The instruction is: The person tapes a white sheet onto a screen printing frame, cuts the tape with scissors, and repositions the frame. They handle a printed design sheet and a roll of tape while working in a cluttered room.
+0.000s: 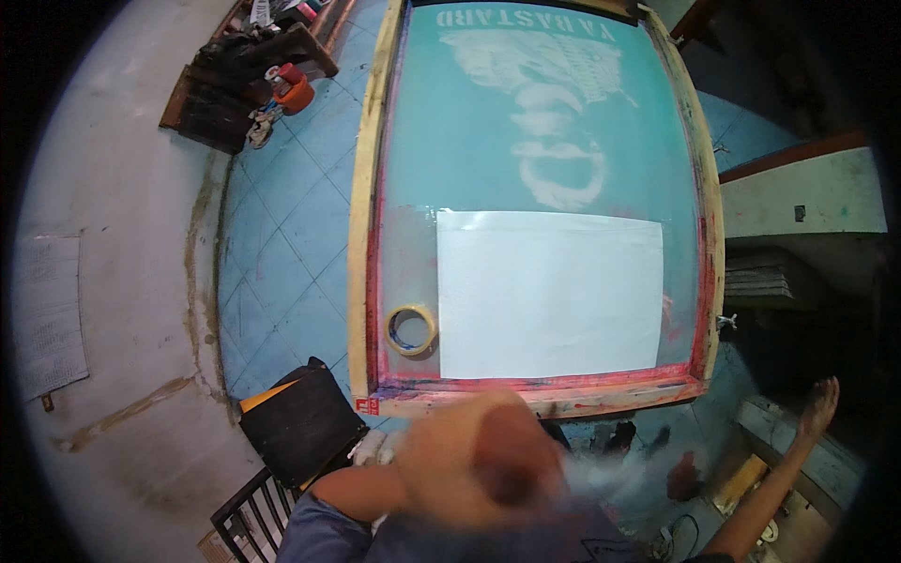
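Observation:
A large wooden screen-printing frame (pixel 361 206) stands in the middle, its mesh (pixel 422 122) coated teal with a pale stencil of lettering and shapes. On its near half lies a blank white sheet of paper (pixel 549 296). Left of the sheet, a roll of tape (pixel 411 330) rests flat on the mesh. My left hand (pixel 488 460) is raised close to the camera in front of the frame's near edge, blurred, its fingers unclear. Far out to the right, my right hand (pixel 822 407) stretches away from the frame, fingers extended and nothing visible in it.
A black chair seat (pixel 302 422) stands at the near left. An orange container (pixel 295 96) sits by a cluttered wooden stand at the far left. Shelving with stacked sheets (pixel 758 280) lines the right side. Metal wing clamps (pixel 726 322) stick out from the frame's right edge.

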Demonstrator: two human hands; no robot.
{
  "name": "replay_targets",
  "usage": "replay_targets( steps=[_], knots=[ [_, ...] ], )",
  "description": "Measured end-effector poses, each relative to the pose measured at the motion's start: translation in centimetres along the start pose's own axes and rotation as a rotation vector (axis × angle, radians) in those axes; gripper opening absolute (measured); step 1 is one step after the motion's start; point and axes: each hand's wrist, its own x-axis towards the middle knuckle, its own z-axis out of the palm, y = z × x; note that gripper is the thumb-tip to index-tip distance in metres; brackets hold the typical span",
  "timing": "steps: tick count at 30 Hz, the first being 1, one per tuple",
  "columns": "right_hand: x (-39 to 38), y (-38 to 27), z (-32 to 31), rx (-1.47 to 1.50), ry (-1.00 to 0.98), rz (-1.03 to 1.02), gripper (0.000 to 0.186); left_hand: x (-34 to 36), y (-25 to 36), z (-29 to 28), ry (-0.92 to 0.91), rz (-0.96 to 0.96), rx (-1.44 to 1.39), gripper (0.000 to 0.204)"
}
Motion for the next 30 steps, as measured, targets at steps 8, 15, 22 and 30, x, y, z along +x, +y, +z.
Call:
replay_targets(
  steps=[8,15,22,30],
  knots=[
    [5.6,10.1,25.8,-0.300,-0.052,0.434,0.025,1.9,-21.7,-12.2,0.453,-0.757,0.039,0.018],
    [8.6,18.2,34.2,-0.320,-0.155,0.518,0.015,3.5,-28.7,-16.4,0.587,-0.880,0.113,0.017],
    [9.2,21.1,36.2,-0.271,-0.141,0.587,0.015,4.1,-31.1,-16.3,0.567,-0.885,0.307,0.019],
    [10.5,23.2,37.4,-0.364,-0.181,0.512,0.017,4.7,-32.1,-16.3,0.555,-0.860,0.384,0.022]
  ],
)
